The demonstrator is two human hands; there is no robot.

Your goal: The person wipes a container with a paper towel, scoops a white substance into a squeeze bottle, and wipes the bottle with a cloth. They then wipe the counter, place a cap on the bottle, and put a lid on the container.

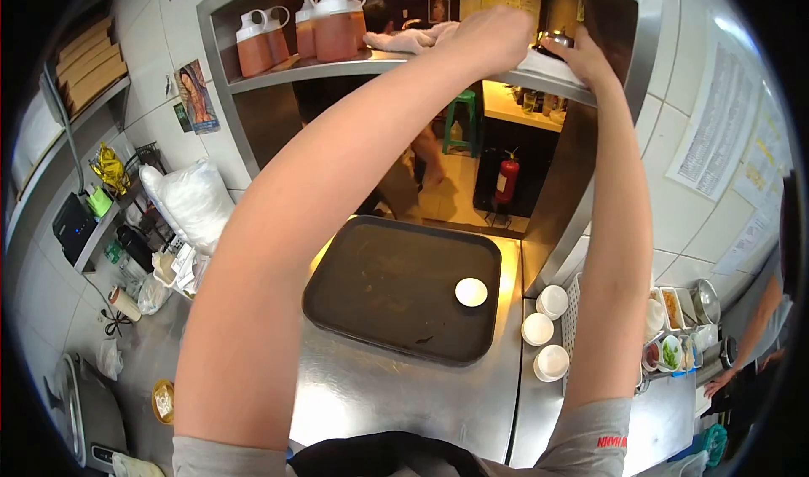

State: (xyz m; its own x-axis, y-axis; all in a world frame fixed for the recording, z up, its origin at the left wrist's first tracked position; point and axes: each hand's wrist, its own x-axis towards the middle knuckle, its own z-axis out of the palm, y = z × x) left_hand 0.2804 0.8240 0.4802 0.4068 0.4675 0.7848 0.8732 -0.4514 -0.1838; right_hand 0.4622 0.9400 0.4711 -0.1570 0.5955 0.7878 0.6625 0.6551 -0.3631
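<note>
Both my arms reach up to the steel shelf of the pass-through window. My left hand (499,39) is closed over the shelf, and its fingertips are hidden on the far side. A whitish cloth (403,40) lies on the shelf to its left, partly behind my forearm. White material (541,62) shows on the shelf between my hands. My right hand (587,58) is around the right side of a small shiny domed object, like a service bell (556,39), with the thumb in front of it. Below my arms lies a dark tray (396,287) with a small white cup (471,292) on it.
Squeeze bottles (335,34) of reddish sauce stand at the shelf's left. White cups (538,329) sit right of the tray, by ingredient containers (672,351). A fire extinguisher (506,178) and green stool (461,123) show through the opening. A person's arm (754,325) is at far right.
</note>
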